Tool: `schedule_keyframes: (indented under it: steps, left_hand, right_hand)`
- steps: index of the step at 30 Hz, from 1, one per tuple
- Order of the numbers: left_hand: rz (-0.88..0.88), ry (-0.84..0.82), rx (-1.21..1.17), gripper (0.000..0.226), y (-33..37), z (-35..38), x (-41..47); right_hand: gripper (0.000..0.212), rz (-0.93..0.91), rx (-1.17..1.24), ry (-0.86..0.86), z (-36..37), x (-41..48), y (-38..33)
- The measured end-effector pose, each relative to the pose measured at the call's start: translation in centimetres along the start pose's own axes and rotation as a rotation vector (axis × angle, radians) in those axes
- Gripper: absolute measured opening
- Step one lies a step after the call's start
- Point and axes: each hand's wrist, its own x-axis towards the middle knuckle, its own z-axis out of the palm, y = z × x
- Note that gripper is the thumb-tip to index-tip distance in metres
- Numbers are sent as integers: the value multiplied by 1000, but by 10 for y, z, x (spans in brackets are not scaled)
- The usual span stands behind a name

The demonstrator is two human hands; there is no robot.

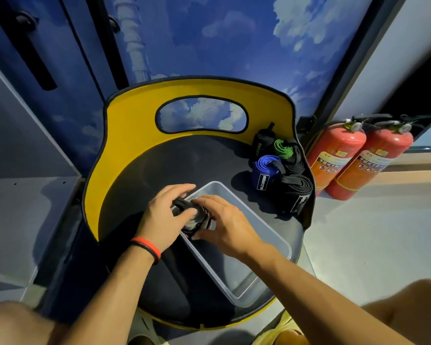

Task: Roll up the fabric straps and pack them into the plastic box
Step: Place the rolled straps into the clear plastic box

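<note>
Yellow-backed black chair (125, 135), blue roll (265, 168), green-edged roll (283, 147), red extinguishers (339, 148), clear box (266, 227)

**Both hands on a dark roll at the box's far corner**

The left hand (159, 217) and the right hand (227, 225) grip a rolled black strap (197, 219) over the far left corner of the clear plastic box (254, 215). The box sits on the chair's black seat (172, 165). A blue roll (265, 170), a green-edged roll (283, 146) and black rolls (296, 192) crowd the seat's right edge.

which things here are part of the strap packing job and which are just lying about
Job: black strap held in left hand and right hand; plastic box; blue roll; green roll; black rolls.
Lying about: fire extinguishers.
</note>
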Motion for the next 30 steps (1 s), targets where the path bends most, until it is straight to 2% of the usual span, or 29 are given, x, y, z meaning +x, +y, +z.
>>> schedule_keyframes:
  steps: [2, 5, 8, 10, 13, 15, 19, 24, 27, 30]
  left_hand:
    - [-18, 52, -2, 59, -4, 0, 1]
    - [80, -28, 63, 46, -7, 6, 0]
    - [91, -52, 83, 39, -12, 12, -3]
    - [98, -59, 47, 38, -16, 13, -4]
    - [103, -80, 19, 37, -22, 15, -5]
    - [36, -72, -40, 37, -26, 18, -7]
    - [-43, -52, -157, 36, -24, 23, -8]
    - [-52, -46, -180, 33, -24, 22, 2]
    - [-66, -53, -172, 33, -25, 23, 9]
    - [-55, -69, -165, 32, -24, 26, 14]
  right_hand:
    - [69, 35, 50, -8, -1, -1, 3]
    - [71, 90, 102, -33, -3, -2, 1]
    - [61, 119, 51, -62, -19, 1, 4]
    - [55, 118, -79, 13, -35, 2, 9]
    - [41, 73, -394, 237, -54, 12, 22]
    - [36, 136, -555, 345, -66, 25, 33]
    - [58, 308, -842, 253, -84, 44, 64]
    - [72, 386, -948, 55, -93, 52, 84]
    - [80, 370, -980, 46, -90, 50, 90]
    - [77, 291, -949, 127, -92, 46, 93]
